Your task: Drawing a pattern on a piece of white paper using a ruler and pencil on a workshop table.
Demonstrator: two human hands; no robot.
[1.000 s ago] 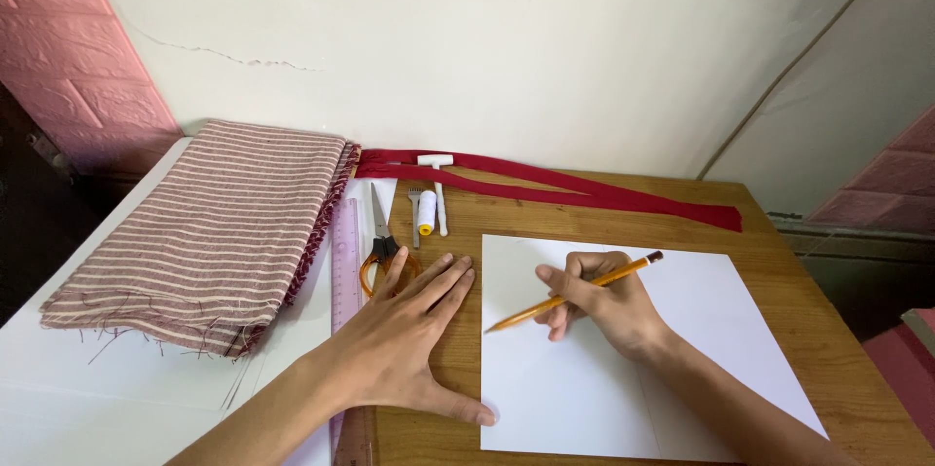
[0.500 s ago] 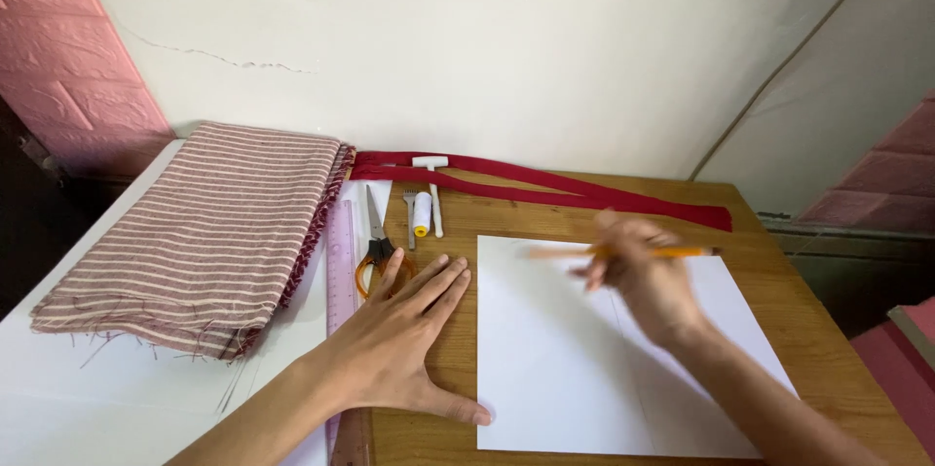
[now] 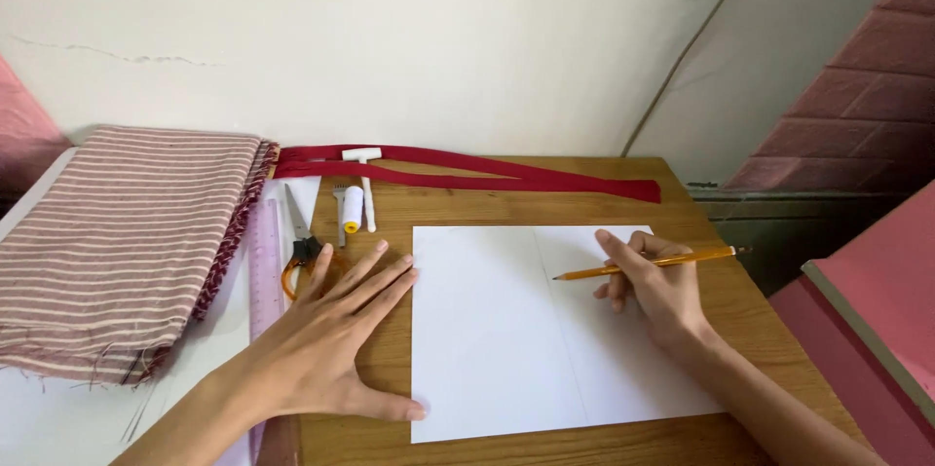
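Seen from above, a wooden worktop (image 3: 467, 203) carries a white sheet of paper (image 3: 506, 330) with a faint vertical line running down it. The right hand (image 3: 653, 286) rests on the right part of the paper, fingers closed around a yellow pencil (image 3: 648, 263) that lies nearly level, its dark tip pointing left above the sheet. The left hand (image 3: 336, 339) lies flat and open with fingers spread on the wood, just beside the paper's left edge, the thumb touching the lower corner. Its fingertips partly cover orange-handled scissors (image 3: 297, 242). A translucent purple ruler (image 3: 263, 266) lies left of the scissors. Further left sits folded striped fabric (image 3: 117, 242) in pink and maroon. A small spool of white thread (image 3: 353, 208) and a white tool (image 3: 365, 184) lie near a long dark red strip of cloth (image 3: 467, 174) along the wall.
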